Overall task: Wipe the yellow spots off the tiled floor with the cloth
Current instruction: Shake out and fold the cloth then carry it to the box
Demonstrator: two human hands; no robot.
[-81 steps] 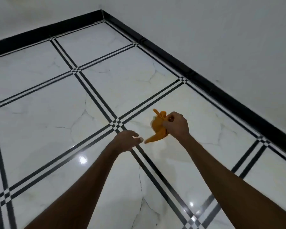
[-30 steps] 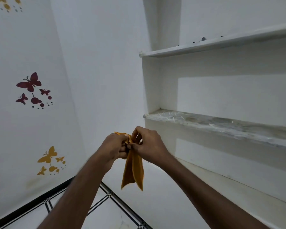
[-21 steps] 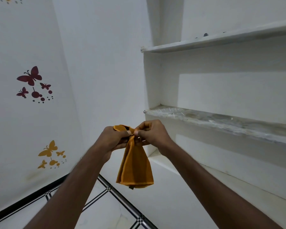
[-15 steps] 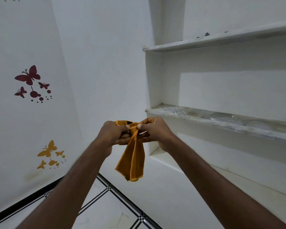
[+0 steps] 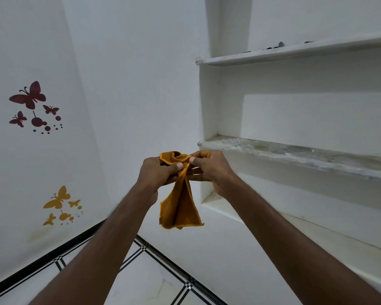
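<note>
Cloth point(image 5: 180, 201), orange, pinched at its top edge by left hand point(image 5: 157, 173) and right hand point(image 5: 209, 169), fingers clamped on it, hung above tiled floor point(image 5: 145, 280).

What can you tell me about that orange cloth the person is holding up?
The cloth is a mustard-orange piece of soft, finely textured fabric with a stitched hem along its edges. It is bunched at the top and hangs down in loose folds, spreading wider toward its lower edge. The left hand and the right hand pinch its gathered top between thumbs and fingers, close together. It is held in the air in front of a white wall, touching nothing else, well above the tiled floor.
</note>
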